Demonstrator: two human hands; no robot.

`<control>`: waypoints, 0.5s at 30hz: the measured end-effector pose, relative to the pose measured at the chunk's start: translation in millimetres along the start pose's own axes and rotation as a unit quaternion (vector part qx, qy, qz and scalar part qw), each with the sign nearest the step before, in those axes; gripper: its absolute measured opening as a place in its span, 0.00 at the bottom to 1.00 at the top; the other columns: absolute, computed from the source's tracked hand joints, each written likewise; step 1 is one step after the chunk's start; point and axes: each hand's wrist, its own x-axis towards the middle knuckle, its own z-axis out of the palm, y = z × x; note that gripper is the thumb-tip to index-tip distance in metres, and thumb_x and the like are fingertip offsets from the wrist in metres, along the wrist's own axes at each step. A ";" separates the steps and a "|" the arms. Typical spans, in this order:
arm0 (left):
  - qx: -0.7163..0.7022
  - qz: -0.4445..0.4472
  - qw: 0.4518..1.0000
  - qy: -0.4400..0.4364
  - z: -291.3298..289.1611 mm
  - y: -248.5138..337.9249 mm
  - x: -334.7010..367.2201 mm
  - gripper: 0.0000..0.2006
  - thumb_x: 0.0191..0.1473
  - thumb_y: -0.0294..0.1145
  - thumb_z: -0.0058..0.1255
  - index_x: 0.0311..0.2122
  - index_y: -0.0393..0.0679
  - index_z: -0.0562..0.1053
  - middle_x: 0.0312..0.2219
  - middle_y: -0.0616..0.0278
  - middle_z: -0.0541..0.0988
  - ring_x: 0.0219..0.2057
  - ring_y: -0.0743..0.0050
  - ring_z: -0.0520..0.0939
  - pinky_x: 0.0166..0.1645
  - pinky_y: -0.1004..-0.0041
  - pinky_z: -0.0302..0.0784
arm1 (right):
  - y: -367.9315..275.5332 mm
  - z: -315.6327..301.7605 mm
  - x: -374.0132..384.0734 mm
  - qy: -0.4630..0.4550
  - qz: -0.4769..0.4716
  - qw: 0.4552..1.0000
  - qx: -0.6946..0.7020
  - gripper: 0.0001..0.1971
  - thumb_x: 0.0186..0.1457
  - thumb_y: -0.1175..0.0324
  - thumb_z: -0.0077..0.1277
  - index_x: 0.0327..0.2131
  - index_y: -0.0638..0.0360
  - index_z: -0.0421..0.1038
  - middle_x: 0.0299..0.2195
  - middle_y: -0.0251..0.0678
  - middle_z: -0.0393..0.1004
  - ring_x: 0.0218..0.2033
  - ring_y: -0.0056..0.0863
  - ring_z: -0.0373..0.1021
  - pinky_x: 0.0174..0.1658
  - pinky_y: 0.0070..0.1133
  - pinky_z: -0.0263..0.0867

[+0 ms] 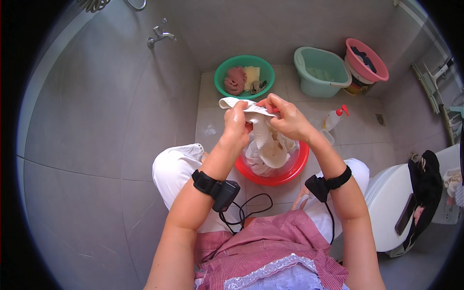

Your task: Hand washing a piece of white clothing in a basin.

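Over a round red plastic basin (270, 180), left hand (236, 119) and right hand (291, 121) pinch limp white cloth (261, 130), hanging down, end indistinct.

White cloth (261, 129) in left grip (236, 123) and right grip (291, 119)

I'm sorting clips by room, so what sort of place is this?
Most likely a bathroom: there is a wall tap on the grey wall, a floor drain, and what looks like a closed toilet lid at the right.
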 end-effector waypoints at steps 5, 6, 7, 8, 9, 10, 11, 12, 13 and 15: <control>-0.086 0.057 0.994 0.028 -1.7 9.5 7.4 0.15 0.53 0.25 0.44 0.46 0.33 0.62 0.42 0.49 0.71 0.44 0.56 0.75 0.49 0.57 0.77 | 16.9 10.2 -15.2 0.067 0.048 0.957 -0.278 0.16 0.45 0.77 0.44 0.40 0.60 0.56 0.36 0.51 0.68 0.42 0.55 0.66 0.45 0.38 0.63; -0.101 0.077 0.991 0.045 -2.3 13.2 5.4 0.15 0.53 0.25 0.44 0.46 0.32 0.61 0.43 0.48 0.70 0.44 0.54 0.75 0.49 0.56 0.77 | 15.6 9.8 -15.4 0.067 0.047 0.957 -0.277 0.16 0.45 0.77 0.44 0.40 0.60 0.56 0.36 0.51 0.68 0.42 0.55 0.66 0.45 0.38 0.63; -0.123 0.099 0.985 0.062 -9.2 13.3 15.3 0.16 0.53 0.23 0.43 0.47 0.31 0.60 0.44 0.47 0.68 0.44 0.53 0.74 0.50 0.55 0.77 | 13.3 9.2 -15.5 0.049 0.115 0.943 -0.309 0.18 0.46 0.74 0.47 0.43 0.60 0.57 0.39 0.51 0.68 0.44 0.54 0.66 0.46 0.37 0.63; -0.122 0.101 0.985 0.063 -13.9 16.3 19.1 0.16 0.53 0.23 0.43 0.47 0.31 0.60 0.44 0.47 0.68 0.44 0.53 0.74 0.50 0.55 0.77 | 11.9 9.1 -15.4 0.030 0.181 0.923 -0.339 0.21 0.48 0.71 0.50 0.46 0.60 0.57 0.42 0.52 0.69 0.46 0.53 0.66 0.48 0.36 0.63; -0.143 0.109 0.981 0.071 -14.4 18.9 20.7 0.16 0.53 0.22 0.42 0.47 0.31 0.59 0.44 0.46 0.67 0.45 0.53 0.74 0.50 0.56 0.77 | 14.7 3.7 -15.8 0.032 0.183 0.922 -0.340 0.21 0.48 0.71 0.50 0.46 0.60 0.57 0.42 0.52 0.69 0.46 0.53 0.66 0.48 0.36 0.63; -0.163 0.117 0.976 0.079 -14.4 20.2 21.9 0.15 0.54 0.22 0.41 0.47 0.30 0.59 0.44 0.46 0.67 0.45 0.53 0.73 0.50 0.56 0.77 | 19.8 -4.4 -15.3 -0.043 0.189 0.948 -0.251 0.30 0.47 0.66 0.55 0.52 0.59 0.54 0.47 0.54 0.66 0.51 0.53 0.64 0.52 0.35 0.61; -0.174 0.118 0.974 0.083 -13.8 20.5 22.7 0.14 0.54 0.21 0.40 0.46 0.30 0.59 0.44 0.46 0.66 0.45 0.54 0.73 0.51 0.56 0.77 | 23.7 -8.5 -15.8 -0.117 0.192 0.961 -0.159 0.38 0.46 0.61 0.60 0.58 0.59 0.51 0.52 0.56 0.64 0.55 0.52 0.61 0.56 0.34 0.60; -0.173 0.118 0.974 0.082 -12.8 20.7 21.6 0.14 0.54 0.21 0.40 0.46 0.30 0.59 0.44 0.46 0.66 0.45 0.54 0.73 0.51 0.56 0.77 | 25.1 -6.0 -18.5 -0.115 0.192 0.962 -0.159 0.38 0.46 0.61 0.60 0.58 0.59 0.51 0.52 0.56 0.64 0.55 0.52 0.61 0.56 0.34 0.60; -0.183 0.124 0.971 0.091 -12.0 20.9 20.0 0.14 0.54 0.21 0.40 0.46 0.30 0.59 0.44 0.46 0.66 0.45 0.54 0.73 0.51 0.57 0.77 | 25.7 0.2 -22.4 -0.113 0.149 0.976 -0.108 0.47 0.41 0.57 0.63 0.61 0.59 0.45 0.55 0.58 0.59 0.57 0.53 0.59 0.58 0.35 0.58; -0.190 0.127 0.969 0.096 -8.7 18.6 21.2 0.14 0.54 0.21 0.40 0.46 0.30 0.58 0.43 0.46 0.66 0.44 0.55 0.73 0.50 0.57 0.77 | 47.0 16.2 -25.5 -0.076 0.100 0.987 -0.097 0.64 0.31 0.54 0.70 0.65 0.56 0.34 0.59 0.58 0.54 0.62 0.51 0.53 0.63 0.34 0.54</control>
